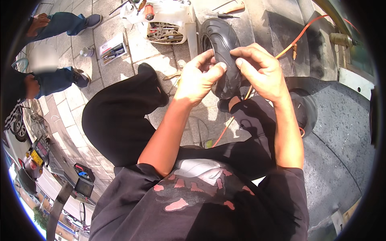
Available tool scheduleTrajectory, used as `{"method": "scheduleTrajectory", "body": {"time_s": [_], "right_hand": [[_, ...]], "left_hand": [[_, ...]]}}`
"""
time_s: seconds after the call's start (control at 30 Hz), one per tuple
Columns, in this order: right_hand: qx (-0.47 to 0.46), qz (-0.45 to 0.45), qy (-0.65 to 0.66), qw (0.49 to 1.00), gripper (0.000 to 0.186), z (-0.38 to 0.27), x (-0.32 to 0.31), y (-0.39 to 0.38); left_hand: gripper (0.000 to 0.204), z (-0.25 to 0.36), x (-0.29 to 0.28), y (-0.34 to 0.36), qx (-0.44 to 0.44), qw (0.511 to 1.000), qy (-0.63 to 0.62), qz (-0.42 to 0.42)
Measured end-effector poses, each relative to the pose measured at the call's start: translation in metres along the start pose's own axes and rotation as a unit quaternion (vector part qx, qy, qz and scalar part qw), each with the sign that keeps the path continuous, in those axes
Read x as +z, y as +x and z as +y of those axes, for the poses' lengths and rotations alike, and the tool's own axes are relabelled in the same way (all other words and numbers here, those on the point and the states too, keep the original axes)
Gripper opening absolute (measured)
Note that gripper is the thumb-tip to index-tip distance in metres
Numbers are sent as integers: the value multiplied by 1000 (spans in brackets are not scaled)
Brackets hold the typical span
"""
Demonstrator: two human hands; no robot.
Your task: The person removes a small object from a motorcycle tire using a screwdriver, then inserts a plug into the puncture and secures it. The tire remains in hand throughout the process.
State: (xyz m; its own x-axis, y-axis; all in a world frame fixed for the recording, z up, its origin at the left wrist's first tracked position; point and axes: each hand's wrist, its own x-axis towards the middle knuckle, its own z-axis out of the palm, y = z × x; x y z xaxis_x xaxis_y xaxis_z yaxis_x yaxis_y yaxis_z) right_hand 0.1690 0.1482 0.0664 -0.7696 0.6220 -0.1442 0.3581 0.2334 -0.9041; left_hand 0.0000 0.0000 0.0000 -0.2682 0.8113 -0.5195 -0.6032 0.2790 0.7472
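My left grip [196, 80] was closed on the black tyre [225, 48], thumb across its tread. My right grip [261, 72] was nearly pinched together at the tread's right side; I could not confirm a hold. The tyre stood before me, near a white toolbox [173, 15].

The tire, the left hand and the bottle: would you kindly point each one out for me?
Tire [226, 50]: head view, on the middle of its tread.
Left hand [196, 80]: head view, on the middle of the hand.
Bottle [87, 52]: head view, on its side.
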Motion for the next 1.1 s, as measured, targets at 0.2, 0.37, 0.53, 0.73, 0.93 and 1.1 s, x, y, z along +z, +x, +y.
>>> {"method": "scheduleTrajectory", "body": {"time_s": [0.2, 0.37, 0.53, 0.73, 0.93, 1.1], "right_hand": [[71, 143, -46, 986, 41, 16, 14, -9], [-19, 243, -165, 956, 46, 30, 32, -2], [-55, 283, -141, 947, 45, 46, 36, 3], [-71, 301, -118, 944, 48, 58, 35, -4], [-34, 276, -76, 958, 43, 64, 20, -14], [-24, 306, -45, 951, 47, 71, 14, -14]], "left_hand": [[68, -43, 16, 11, 52, 998, -35, -18], [44, -64, -13, 35, 10, 971, -204, 123], [32, -110, -94, 98, -80, 956, -47, 279], [29, -169, -180, 155, -60, 909, 320, 261], [38, -183, -155, 198, -16, 869, 468, 160], [38, -199, -143, 245, 23, 872, 431, 229]]}}
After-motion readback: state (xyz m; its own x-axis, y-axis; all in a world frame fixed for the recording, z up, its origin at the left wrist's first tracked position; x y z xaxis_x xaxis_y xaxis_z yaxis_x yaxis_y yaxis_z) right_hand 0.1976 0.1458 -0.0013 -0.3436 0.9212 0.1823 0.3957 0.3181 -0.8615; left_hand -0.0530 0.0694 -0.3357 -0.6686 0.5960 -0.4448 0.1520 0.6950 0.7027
